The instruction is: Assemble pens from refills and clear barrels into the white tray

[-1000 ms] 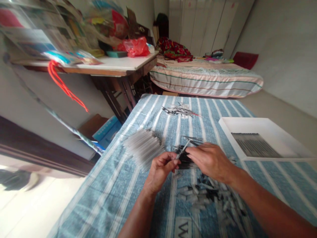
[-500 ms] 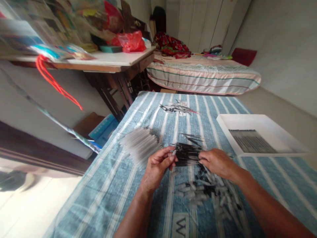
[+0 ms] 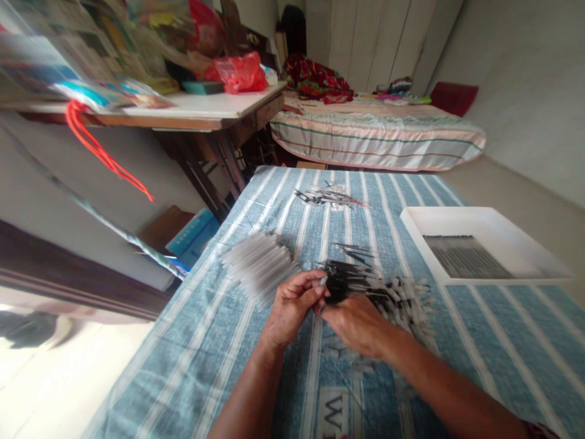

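Left hand (image 3: pixel 295 305): fingers clamped on one tube (image 3: pixel 323 281), seemingly to steady it. Right hand (image 3: pixel 354 322): alongside; finger state, cannot tell. Black rods (image 3: pixel 343 275): heaped close, apparently for reach.

Matt, wrinkled tablecloth (image 3: pixel 183 372); smooth, translucent plastic tubes (image 3: pixel 260 265); a smooth, matt white tray (image 3: pixel 507 241); a glossy, crinkled plastic bag (image 3: pixel 242 73).

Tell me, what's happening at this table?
Someone is doing handwork at a cloth-covered table. The left hand pinches a small pale piece; the right hand is close beside it, though what it holds is unclear. Dark thin pieces lie just beyond, pale tubes to the left, and a neat row in the white tray at right.
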Demonstrator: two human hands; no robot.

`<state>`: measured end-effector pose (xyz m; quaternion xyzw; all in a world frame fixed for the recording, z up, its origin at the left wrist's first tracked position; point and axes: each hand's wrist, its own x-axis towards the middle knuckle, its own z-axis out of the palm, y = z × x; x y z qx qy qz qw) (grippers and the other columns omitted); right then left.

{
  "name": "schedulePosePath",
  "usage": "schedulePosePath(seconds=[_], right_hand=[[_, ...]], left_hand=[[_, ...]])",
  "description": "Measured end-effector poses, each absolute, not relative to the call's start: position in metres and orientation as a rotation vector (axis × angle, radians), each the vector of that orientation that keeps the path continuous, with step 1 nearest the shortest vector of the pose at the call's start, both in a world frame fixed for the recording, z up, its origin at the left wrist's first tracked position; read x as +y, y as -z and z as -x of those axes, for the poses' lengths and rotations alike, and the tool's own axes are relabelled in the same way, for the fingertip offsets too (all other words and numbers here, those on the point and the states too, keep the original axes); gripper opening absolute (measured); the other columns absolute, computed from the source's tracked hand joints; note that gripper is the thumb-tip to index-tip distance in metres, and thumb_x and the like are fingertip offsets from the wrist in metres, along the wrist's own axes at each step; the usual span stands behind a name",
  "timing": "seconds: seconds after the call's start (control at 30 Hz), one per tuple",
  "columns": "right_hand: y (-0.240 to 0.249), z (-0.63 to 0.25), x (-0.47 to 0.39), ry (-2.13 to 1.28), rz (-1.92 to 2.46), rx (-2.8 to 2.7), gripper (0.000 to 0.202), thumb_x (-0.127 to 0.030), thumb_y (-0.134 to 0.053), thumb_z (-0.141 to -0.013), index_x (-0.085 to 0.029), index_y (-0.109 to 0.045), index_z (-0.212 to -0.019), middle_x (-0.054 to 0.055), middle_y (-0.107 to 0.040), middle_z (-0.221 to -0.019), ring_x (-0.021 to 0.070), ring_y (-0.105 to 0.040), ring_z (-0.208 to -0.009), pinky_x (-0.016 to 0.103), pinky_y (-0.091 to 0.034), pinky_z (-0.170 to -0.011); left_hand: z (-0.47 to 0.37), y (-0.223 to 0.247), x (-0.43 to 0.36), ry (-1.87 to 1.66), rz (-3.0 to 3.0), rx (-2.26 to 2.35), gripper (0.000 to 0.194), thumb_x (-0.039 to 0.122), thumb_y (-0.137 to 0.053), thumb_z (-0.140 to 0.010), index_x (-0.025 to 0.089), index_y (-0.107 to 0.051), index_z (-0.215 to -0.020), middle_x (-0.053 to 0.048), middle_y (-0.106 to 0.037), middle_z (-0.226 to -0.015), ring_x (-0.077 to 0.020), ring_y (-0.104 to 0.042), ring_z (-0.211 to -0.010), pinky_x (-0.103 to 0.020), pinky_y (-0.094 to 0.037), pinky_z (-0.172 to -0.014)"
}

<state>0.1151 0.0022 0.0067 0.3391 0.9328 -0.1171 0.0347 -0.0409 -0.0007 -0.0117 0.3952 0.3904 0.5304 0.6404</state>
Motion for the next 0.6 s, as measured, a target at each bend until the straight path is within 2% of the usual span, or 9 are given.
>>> schedulePosePath(seconds=[0.23,0.37,0.5,0.6], right_hand=[[0.001,-0.094,0.003,0.243,-0.907,2.861,0.022,-0.006,-0.044,-0.079,-0.012,-0.064,-0.083,0.011,-0.07,-0.074,0.0223,-0.067,-0.069,0.03,-0.046,-0.065],[0.006,-0.096,0.002,0.258,-0.942,2.858,0.023,-0.007,-0.043,-0.079,-0.012,-0.063,-0.088,0.012,-0.07,-0.078,0.0231,-0.067,-0.071,0.032,-0.047,-0.066],[0.005,-0.103,0.003,0.28,-1.007,2.877,0.025,-0.009,-0.043,-0.081,-0.012,-0.063,-0.096,0.012,-0.071,-0.083,0.022,-0.066,-0.074,0.03,-0.045,-0.066],[-0.001,-0.114,0.007,0.341,-1.195,2.905,0.023,-0.014,-0.042,-0.086,-0.015,-0.064,-0.095,0.01,-0.071,-0.084,0.0181,-0.066,-0.076,0.025,-0.042,-0.067]], left_hand=[[0.044,0.009,-0.001,-1.201,-0.875,0.947,0.027,0.024,-0.072,-0.071,0.015,-0.067,-0.096,-0.001,-0.065,-0.069,-0.0091,-0.055,-0.056,-0.019,-0.042,-0.051],[0.043,0.008,-0.001,-1.207,-0.877,0.947,0.027,0.023,-0.072,-0.072,0.015,-0.067,-0.096,-0.002,-0.066,-0.07,-0.0089,-0.055,-0.056,-0.019,-0.041,-0.05],[0.042,0.008,-0.002,-1.21,-0.875,0.93,0.028,0.024,-0.072,-0.071,0.014,-0.066,-0.097,-0.003,-0.065,-0.069,-0.0091,-0.054,-0.055,-0.019,-0.039,-0.048],[0.043,0.01,-0.001,-1.216,-0.9,0.918,0.028,0.025,-0.073,-0.071,0.014,-0.066,-0.096,-0.002,-0.064,-0.067,-0.009,-0.053,-0.054,-0.019,-0.038,-0.047]])
